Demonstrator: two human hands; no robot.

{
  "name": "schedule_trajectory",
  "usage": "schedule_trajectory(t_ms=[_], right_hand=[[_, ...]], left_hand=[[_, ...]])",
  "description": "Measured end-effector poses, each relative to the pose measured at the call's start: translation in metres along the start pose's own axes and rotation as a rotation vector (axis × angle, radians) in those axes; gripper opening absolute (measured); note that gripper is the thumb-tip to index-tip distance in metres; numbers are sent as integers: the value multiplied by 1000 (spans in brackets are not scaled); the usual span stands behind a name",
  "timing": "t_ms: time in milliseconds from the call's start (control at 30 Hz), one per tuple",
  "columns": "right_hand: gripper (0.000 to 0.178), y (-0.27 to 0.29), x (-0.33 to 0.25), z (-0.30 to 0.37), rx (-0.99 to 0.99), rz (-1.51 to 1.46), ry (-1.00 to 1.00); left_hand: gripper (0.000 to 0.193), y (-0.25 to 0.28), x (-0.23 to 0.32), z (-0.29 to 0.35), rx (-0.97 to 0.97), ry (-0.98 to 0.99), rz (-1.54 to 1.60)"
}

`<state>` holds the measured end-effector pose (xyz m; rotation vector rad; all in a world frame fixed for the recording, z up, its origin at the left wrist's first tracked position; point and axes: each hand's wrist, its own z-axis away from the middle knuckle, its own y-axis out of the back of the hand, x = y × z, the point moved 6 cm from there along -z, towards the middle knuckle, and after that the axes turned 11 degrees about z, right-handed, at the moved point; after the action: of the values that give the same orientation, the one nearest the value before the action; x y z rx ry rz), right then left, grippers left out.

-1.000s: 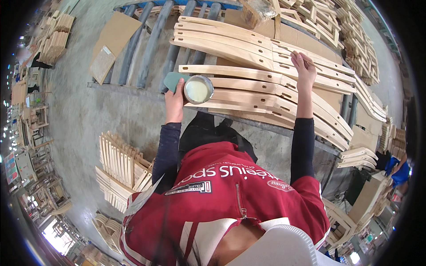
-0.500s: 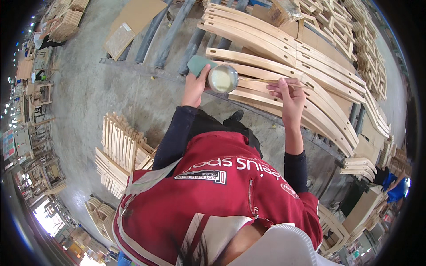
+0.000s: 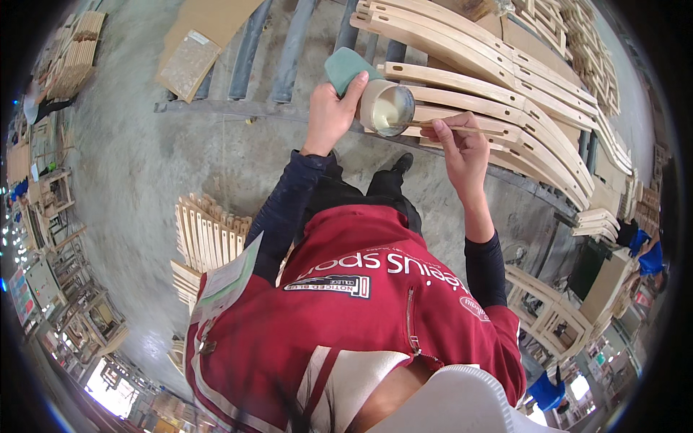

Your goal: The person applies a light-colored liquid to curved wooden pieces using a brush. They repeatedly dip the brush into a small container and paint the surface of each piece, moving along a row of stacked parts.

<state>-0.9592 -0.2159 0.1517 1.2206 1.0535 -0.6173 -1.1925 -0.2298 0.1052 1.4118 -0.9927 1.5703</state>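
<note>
A round cup [image 3: 366,107] of cream-coloured liquid, likely glue, is gripped in my left hand [image 3: 332,115]. The same hand keeps a flat teal-green pad [image 3: 345,68] with rounded corners beside the cup; its exact kind is unclear. Between the fingertips of my right hand [image 3: 464,148] is a thin wooden stick [image 3: 433,125]. The stick's left end reaches into the tilted cup. Just beyond both hands lie long curved wooden slats [image 3: 462,94] with slots near their ends, and my right hand is over the nearest ones.
Grey rollers [image 3: 294,54] run under the slats, with a metal rail [image 3: 216,107] along their near side. Cardboard [image 3: 209,22] lies at the far left. Slotted wooden pieces [image 3: 209,231] are stacked on the floor by my left arm. Wooden frames [image 3: 552,310] stand at the right.
Both hands with the cup and pad have shifted right in the picture. The cup is now more tilted, and the stick's end is inside it. My view has turned slightly.
</note>
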Motion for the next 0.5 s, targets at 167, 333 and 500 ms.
schedule_trajectory(t_ms=[167,333,500], right_hand=[[13,-31,9,6,34,-326,-189],[15,-51,16,10,101,-553,-366],[17,-58,39,14,115,-588,-484]], left_hand=[[43,30,-15,-6,0,96,43],[36,47,-42,-13,-47,222,106],[36,47,-53,-12,-40,339,184]])
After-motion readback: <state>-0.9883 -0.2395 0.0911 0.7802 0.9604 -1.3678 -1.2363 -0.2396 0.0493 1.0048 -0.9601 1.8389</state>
